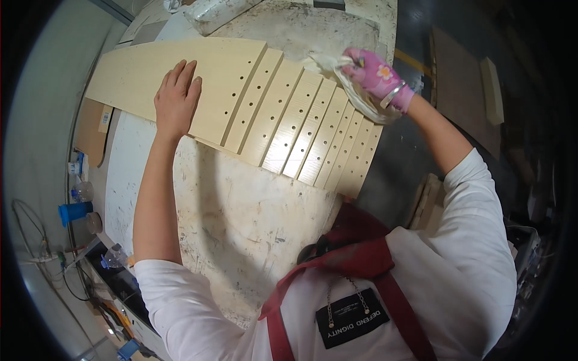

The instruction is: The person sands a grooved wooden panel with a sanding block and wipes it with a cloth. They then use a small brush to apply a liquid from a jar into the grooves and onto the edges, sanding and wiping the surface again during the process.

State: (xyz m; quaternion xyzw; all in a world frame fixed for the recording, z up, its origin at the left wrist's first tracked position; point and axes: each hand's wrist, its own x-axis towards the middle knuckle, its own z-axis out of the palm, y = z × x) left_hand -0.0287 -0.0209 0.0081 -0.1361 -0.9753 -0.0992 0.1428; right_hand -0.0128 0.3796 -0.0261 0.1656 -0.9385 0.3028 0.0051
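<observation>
My bare left hand (pixel 176 99) lies flat on the large pale wooden board (pixel 135 75), fingers stretched out. This board and several more overlap like steps, each with a row of small dark holes along its edge; their surfaces look smooth and glossy. In a pink glove with a flower on its back, my right hand (pixel 376 75) is closed around a white cloth (pixel 361 99). The cloth hangs over the far right ends of the stepped boards (pixel 310 129). A silvery bracelet circles the right wrist.
The boards rest on a stained white worktable (pixel 241 222). A clear plastic-wrapped bundle (pixel 220 13) lies at the back. Left of the table are a blue cup (pixel 75 213), bottles and cables. Brown panels (pixel 466 90) stand on the right beyond the table edge.
</observation>
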